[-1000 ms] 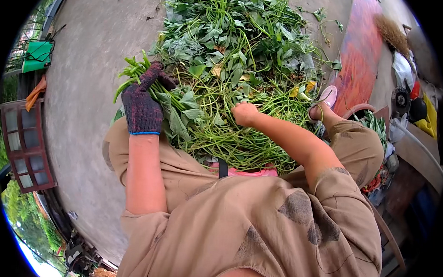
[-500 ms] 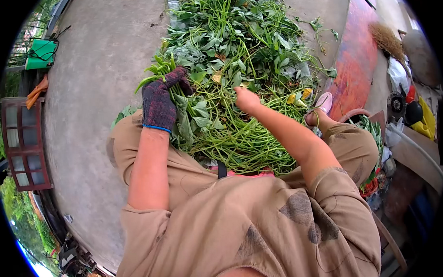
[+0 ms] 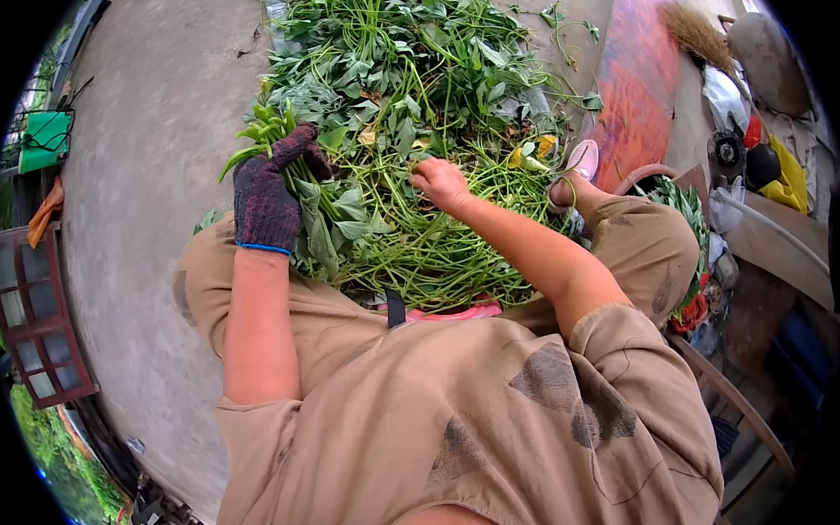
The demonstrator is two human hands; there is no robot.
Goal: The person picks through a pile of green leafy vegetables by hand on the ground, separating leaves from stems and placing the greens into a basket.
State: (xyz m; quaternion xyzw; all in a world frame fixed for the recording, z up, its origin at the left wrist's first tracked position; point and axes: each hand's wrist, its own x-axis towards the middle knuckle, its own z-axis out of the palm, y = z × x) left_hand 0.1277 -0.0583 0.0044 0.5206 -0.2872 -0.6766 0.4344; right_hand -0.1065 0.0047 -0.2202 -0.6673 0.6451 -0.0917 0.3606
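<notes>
My left hand [image 3: 271, 195], in a dark knitted glove with a blue cuff edge, is closed around a bunch of green stems [image 3: 269, 129]; its leaves hang down beside the wrist. Bare, my right hand [image 3: 439, 183] is over the middle of the pile of leafy vines [image 3: 422, 68], fingers bent together; whatever lies between the fingertips is too small to make out. Long thin stems [image 3: 438, 262] lie tangled in the part of the pile nearest me, between my legs. A few yellow leaves [image 3: 530, 157] show right of my right hand.
Concrete floor [image 3: 150, 226] spreads on the left, with a red-framed panel [image 3: 41, 313] and a green object [image 3: 46, 141] at its edge. To the right are my foot in a pink shoe [image 3: 580, 160], a reddish board [image 3: 636, 79], a broom [image 3: 697, 35] and bags [image 3: 726, 99].
From half a second ago, the camera view has shifted. My right hand has turned, its fingers now pointing left and bent. The left hand still grips the bunch.
</notes>
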